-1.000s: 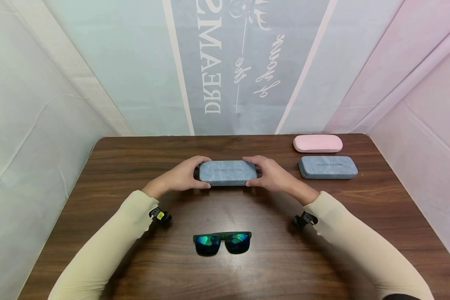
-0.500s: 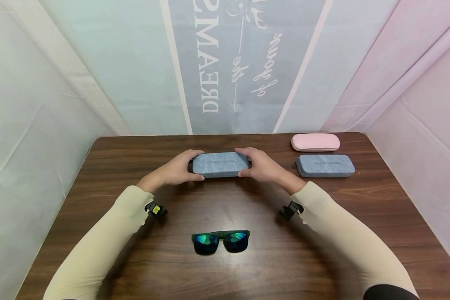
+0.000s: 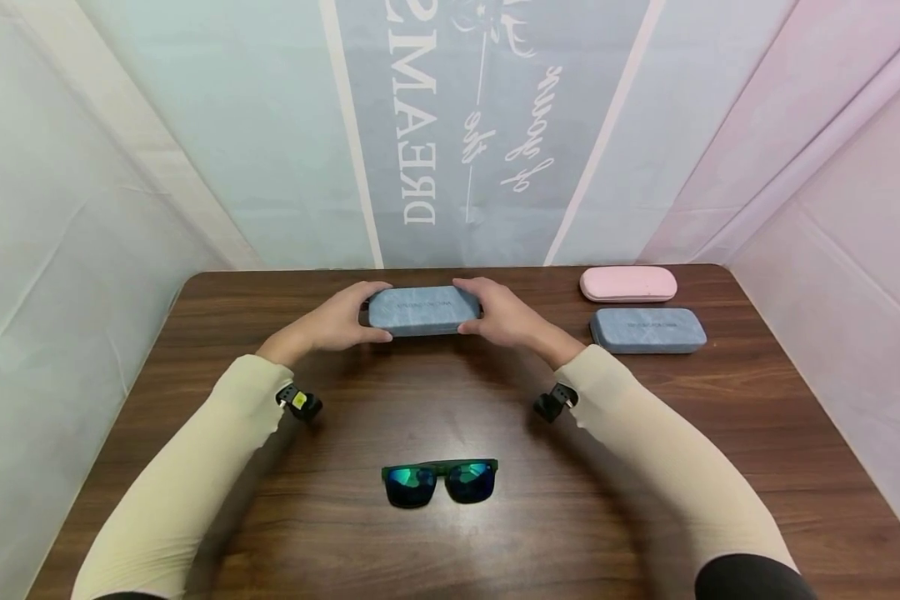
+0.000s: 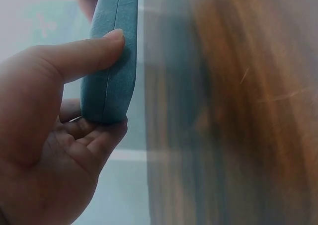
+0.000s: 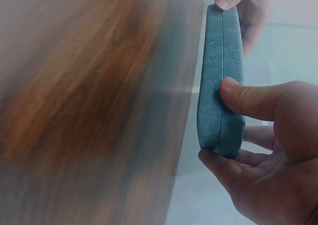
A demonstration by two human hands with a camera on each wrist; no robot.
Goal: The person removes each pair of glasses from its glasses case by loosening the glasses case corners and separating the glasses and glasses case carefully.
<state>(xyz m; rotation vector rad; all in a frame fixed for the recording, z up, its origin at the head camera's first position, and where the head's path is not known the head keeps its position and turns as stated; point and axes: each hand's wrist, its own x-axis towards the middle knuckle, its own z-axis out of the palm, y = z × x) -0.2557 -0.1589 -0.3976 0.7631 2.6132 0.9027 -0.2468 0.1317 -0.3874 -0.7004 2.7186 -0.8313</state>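
Note:
A blue-grey glasses case (image 3: 423, 311), closed and with small lettering on its lid, is held level between both hands near the table's far edge. My left hand (image 3: 335, 318) grips its left end, thumb along the near side and fingers behind. At the other end my right hand (image 3: 506, 314) grips it the same way. In the left wrist view the case (image 4: 112, 61) shows its seam under the thumb, with fingertips beneath its end. The right wrist view shows the case (image 5: 221, 86) raised off the wood. Dark sunglasses (image 3: 440, 482) with blue-green lenses lie nearer the front.
A second blue-grey glasses case (image 3: 648, 331) lies at the back right of the brown wooden table (image 3: 435, 558). Behind it is a pink glasses case (image 3: 627, 284). A printed cloth backdrop (image 3: 480, 242) rises right behind the far table edge.
Both hands have carried the blue-grey glasses case away toward the far edge and a little left. The sunglasses and the other two cases stay where they were.

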